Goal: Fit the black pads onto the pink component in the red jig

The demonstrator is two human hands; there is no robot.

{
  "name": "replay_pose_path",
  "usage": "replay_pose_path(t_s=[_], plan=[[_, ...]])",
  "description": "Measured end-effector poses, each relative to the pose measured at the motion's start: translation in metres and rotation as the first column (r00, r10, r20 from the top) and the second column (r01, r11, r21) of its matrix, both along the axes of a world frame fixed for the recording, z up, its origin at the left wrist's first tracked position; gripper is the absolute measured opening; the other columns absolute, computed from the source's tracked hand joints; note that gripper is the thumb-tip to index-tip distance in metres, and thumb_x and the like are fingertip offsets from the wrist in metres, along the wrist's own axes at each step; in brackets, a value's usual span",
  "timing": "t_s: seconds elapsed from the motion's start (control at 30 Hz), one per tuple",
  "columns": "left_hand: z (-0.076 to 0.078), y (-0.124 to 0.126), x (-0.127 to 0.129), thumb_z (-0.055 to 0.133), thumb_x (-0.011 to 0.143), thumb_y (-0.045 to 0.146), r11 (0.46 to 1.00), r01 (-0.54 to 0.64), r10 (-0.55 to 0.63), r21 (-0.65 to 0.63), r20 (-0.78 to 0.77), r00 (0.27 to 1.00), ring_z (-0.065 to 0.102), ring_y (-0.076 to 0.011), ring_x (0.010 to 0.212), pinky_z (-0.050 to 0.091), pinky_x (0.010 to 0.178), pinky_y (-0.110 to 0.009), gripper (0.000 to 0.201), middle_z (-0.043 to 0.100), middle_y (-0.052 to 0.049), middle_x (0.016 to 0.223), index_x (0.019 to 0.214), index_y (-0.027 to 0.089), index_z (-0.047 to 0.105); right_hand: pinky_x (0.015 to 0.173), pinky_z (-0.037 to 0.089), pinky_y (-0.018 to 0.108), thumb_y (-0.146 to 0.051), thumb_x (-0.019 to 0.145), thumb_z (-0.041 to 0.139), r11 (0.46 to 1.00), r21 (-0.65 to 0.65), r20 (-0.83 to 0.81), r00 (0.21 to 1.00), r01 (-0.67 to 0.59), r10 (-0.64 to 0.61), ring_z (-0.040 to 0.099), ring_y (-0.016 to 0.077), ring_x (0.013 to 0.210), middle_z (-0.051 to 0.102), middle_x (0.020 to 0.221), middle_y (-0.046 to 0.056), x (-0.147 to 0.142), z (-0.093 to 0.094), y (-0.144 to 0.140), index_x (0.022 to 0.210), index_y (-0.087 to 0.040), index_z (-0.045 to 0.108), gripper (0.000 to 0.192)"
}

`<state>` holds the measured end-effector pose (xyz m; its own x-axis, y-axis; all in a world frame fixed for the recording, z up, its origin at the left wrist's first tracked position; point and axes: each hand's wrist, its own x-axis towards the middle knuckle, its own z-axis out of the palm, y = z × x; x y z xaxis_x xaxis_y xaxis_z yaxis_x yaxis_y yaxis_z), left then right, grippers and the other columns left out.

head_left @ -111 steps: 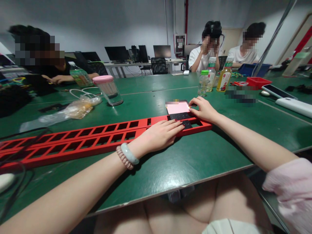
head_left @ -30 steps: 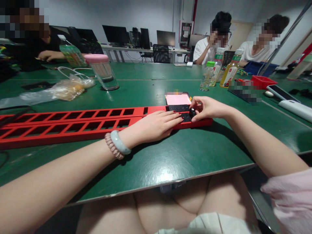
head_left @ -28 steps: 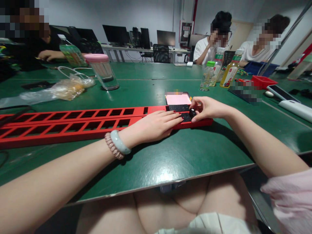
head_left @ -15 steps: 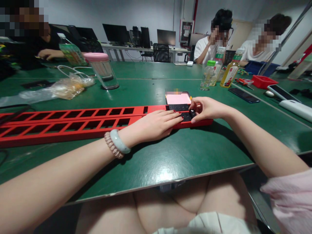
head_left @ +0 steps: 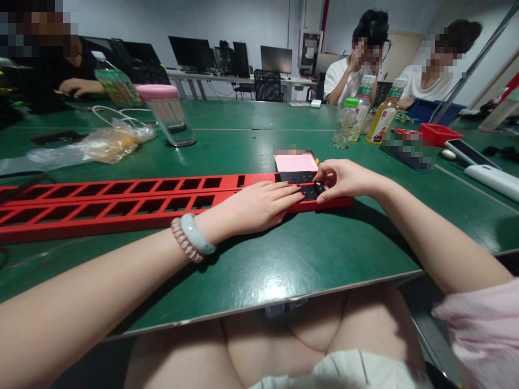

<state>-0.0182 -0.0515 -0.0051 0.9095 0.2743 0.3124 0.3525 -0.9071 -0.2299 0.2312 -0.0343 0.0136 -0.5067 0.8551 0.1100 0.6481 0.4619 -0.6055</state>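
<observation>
A long red frame point(head_left: 182, 215) with two rows of rectangular slots lies across the table. My left hand point(head_left: 261, 204) rests flat on it, fingers stretched toward the black pieces point(head_left: 298, 176) set in its right end. At that end my right hand point(head_left: 340, 178) pinches a small black block point(head_left: 320, 187) between thumb and fingers, low over the front row. Whether the block is seated in a slot I cannot tell, since the fingers partly cover it. Just behind the frame stands an open case with a pink lining point(head_left: 297, 162).
A pink-lidded glass jar point(head_left: 172, 121) and a plastic bag point(head_left: 117, 141) are at the left. Drink bottles point(head_left: 381, 119), a red tray point(head_left: 440, 134) and a dark flat object point(head_left: 405, 152) are at the right. Three people sit around the table point(head_left: 243, 281).
The view has shifted very slightly. Both hands keep nearly the same place on the red frame, and the right hand still pinches the black block.
</observation>
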Motion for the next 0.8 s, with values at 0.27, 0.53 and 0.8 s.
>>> replay_pose_path(t_s=[0.27, 0.53, 0.8], plan=[[-0.0017, 0.0010, -0.0008, 0.045, 0.086, 0.018, 1.000, -0.001, 0.001, 0.000, 0.000, 1.000, 0.043, -0.0217, 0.122, 0.035, 0.102, -0.037, 0.041, 0.050, -0.010, 0.129, 0.126, 0.015, 0.045, 0.053, 0.035, 0.024, -0.047, 0.049, 0.075, 1.000, 0.024, 0.011, 1.000, -0.013, 0.012, 0.050, 0.0128, 0.060, 0.057, 0.067, 0.000, 0.0005, -0.0003, -0.0002, 0.084, -0.014, 0.061, 0.049], [-0.0025, 0.0023, -0.0002, 0.045, 0.086, 0.019, 1.000, 0.004, -0.004, 0.010, 0.006, 1.000, 0.044, -0.0218, 0.121, 0.037, 0.101, -0.038, 0.042, 0.049, -0.010, 0.130, 0.127, 0.015, 0.044, 0.056, 0.036, 0.026, -0.047, 0.050, 0.074, 1.000, 0.023, 0.029, 0.999, -0.022, 0.021, 0.050, 0.0135, 0.063, 0.056, 0.071, 0.001, 0.0009, 0.0014, -0.0006, 0.083, -0.015, 0.064, 0.047], [0.0007, -0.0001, 0.0015, 0.046, 0.086, 0.021, 1.000, 0.005, -0.005, 0.000, 0.019, 1.000, 0.046, -0.0215, 0.120, 0.038, 0.100, -0.037, 0.041, 0.050, -0.011, 0.129, 0.126, 0.016, 0.046, 0.057, 0.036, 0.026, -0.048, 0.051, 0.074, 0.998, 0.060, 0.045, 0.999, -0.028, 0.025, 0.050, 0.0138, 0.064, 0.056, 0.075, 0.003, 0.0000, 0.0036, -0.0031, 0.080, -0.014, 0.066, 0.045]])
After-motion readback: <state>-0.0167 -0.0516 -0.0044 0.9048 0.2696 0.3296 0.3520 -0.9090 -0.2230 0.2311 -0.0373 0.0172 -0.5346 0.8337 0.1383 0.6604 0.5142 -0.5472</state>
